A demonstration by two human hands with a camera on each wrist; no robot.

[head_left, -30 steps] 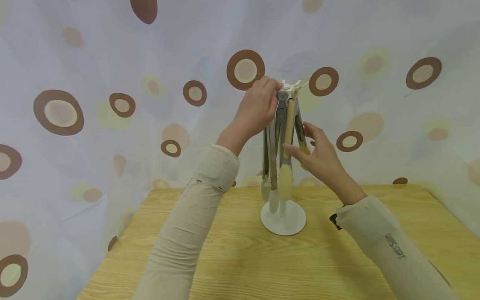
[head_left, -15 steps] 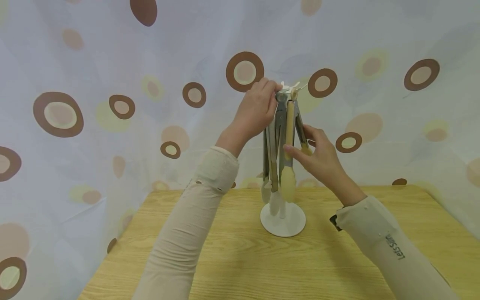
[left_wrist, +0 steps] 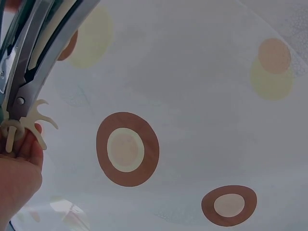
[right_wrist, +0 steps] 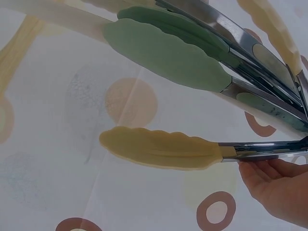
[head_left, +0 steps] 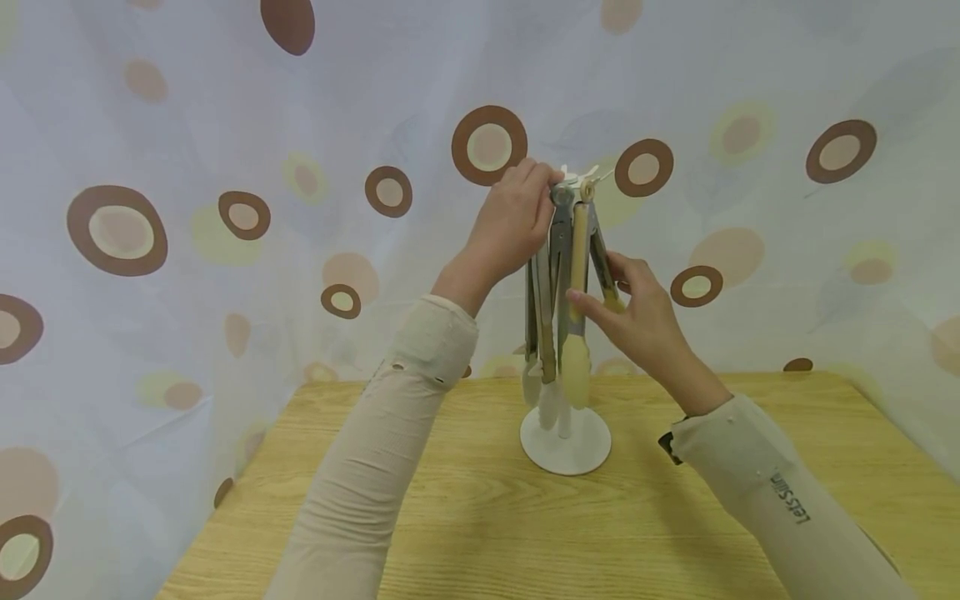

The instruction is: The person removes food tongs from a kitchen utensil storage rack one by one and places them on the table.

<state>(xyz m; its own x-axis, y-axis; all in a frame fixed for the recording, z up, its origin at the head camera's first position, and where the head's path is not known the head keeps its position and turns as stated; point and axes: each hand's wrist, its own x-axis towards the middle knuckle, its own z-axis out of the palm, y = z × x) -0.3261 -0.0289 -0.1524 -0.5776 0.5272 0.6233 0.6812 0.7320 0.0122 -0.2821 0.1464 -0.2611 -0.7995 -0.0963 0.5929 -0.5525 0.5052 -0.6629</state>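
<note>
A white hanging utensil stand (head_left: pixel 566 454) stands upright on the table, several tongs hanging from its top hooks. My left hand (head_left: pixel 510 212) grips the stand's top; in the left wrist view its fingers (left_wrist: pixel 33 147) curl behind the hooks. My right hand (head_left: pixel 637 308) holds yellow-tipped tongs (head_left: pixel 576 371), thumb against the near arm and fingers against the far one. These tongs hang with their arms spread. In the right wrist view, fingertips touch the metal arm just behind one yellow tip (right_wrist: pixel 163 148). Green-tipped tongs (right_wrist: pixel 168 57) hang beside them.
The wooden table (head_left: pixel 450 525) reaches back to a patterned curtain (head_left: pixel 300 100) with brown rings and pale spots. More tongs with pale tips (head_left: pixel 550 406) hang low over the stand's round base on its left side.
The near yellow tip has swung slightly right, and less of the far yellow tip shows beside the right hand. The left hand keeps its grip on the stand's top.
</note>
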